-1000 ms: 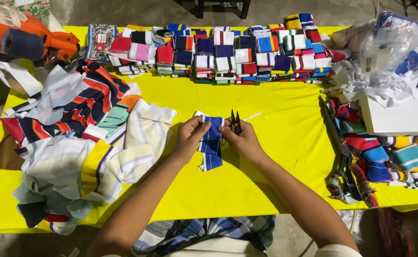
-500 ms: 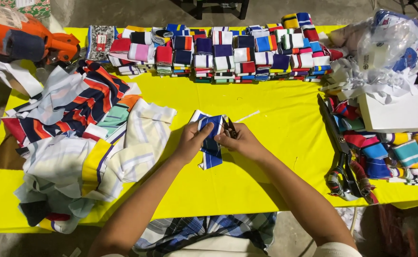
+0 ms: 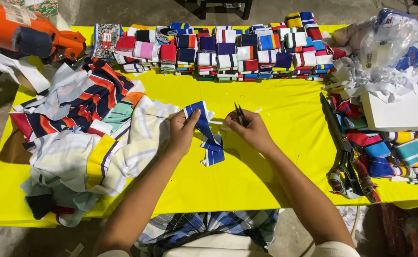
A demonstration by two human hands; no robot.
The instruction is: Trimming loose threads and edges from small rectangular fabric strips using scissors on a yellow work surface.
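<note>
Nearest the camera, a plaid garment (image 3: 209,228) covers the person's lap below the edge of the yellow surface (image 3: 275,162). Both forearms reach up over it to the middle. The left hand (image 3: 183,128) is closed on a blue ribbed strip with white stripes (image 3: 209,135), thumb pressed on its upper end, so that the strip hangs down in a loose fold onto the yellow cover. The right hand (image 3: 247,128) is just beside it, closed around small dark thread snips (image 3: 240,113) whose points stick up above the fingers; a thin white thread or edge runs between the two hands. To the left lies a heap of striped knit pieces (image 3: 75,143) in navy, orange, white and yellow, touching the left wrist. To the right, well apart from the hands, large black shears (image 3: 344,152) lie lengthwise beside more folded striped bands (image 3: 399,152) and a white box (image 3: 404,112). Farther back, a long row of stacked folded ribbed pieces (image 3: 228,52) in many colours spans the far edge. At the far left sits an orange power tool (image 3: 28,33); at the far right, a clear plastic bag (image 3: 394,40) over white scraps.
</note>
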